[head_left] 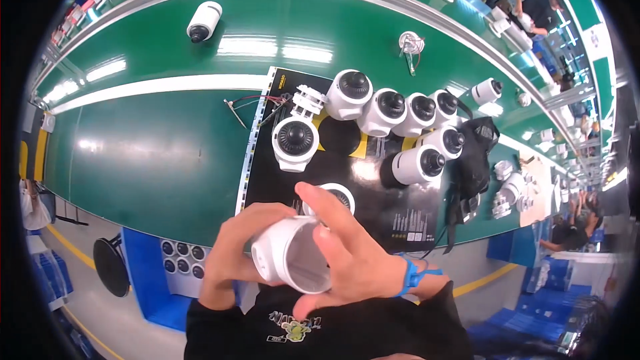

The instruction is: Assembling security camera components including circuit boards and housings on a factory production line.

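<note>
Six o'clock: left hand grips open white housing, mouth toward three o'clock; right hand spread wide by its rim, contact unclear. Step: apparently positioning housing. Next calls for steady left support.

Yellow lettering stands on the black mat, pale lettering on the black shirt.

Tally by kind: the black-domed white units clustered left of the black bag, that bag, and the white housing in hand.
Domed units: 7 (a partly hidden white item not counted)
Black bag: 1
White housing: 1
Total: 9
</note>
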The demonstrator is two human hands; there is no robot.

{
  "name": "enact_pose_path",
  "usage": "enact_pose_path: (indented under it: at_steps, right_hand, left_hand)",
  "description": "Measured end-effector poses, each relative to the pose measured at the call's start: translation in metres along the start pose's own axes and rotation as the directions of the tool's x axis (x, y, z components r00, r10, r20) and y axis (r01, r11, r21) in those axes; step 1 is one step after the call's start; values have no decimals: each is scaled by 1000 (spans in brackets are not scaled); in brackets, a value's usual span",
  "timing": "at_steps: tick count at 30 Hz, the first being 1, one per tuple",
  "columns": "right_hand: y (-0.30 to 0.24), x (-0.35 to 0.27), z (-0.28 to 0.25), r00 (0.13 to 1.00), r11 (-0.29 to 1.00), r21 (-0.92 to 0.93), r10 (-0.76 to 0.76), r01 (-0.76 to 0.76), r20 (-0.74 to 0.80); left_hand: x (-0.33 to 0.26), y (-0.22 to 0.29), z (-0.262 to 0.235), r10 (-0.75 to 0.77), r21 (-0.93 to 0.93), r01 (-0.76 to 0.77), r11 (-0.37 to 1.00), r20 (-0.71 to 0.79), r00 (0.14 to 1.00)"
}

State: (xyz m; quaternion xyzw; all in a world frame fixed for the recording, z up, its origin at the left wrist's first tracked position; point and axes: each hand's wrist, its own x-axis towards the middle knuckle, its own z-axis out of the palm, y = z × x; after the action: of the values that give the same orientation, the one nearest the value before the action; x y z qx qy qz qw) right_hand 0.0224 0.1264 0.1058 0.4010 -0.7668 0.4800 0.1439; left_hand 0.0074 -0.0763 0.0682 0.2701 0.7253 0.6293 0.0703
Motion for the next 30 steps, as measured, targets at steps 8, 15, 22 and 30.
enact_pose_path:
  at_steps: [8, 15, 22, 30]
  right_hand:
    - [95, 66, -196, 863, 728, -497, 268, -473, -429]
    - [337, 88, -292, 236, 168, -174, 811, -970, -535]
    - [423, 117, -249, 117, 121, 23, 982, -992, -148]
    - [426, 130, -220, 142, 147, 65, 987, -987, -78]
  left_hand:
    - [41, -112, -108, -4, -402, -250, 881, -535, 845]
    - [68, -205, -111, -278, -562, -127, 817, -577, 768]
    - [72, -178, -116, -288, -483, -5, 875, -529, 798]
    - [76, -178, -125, -255, -483, -8, 875, -476, 842]
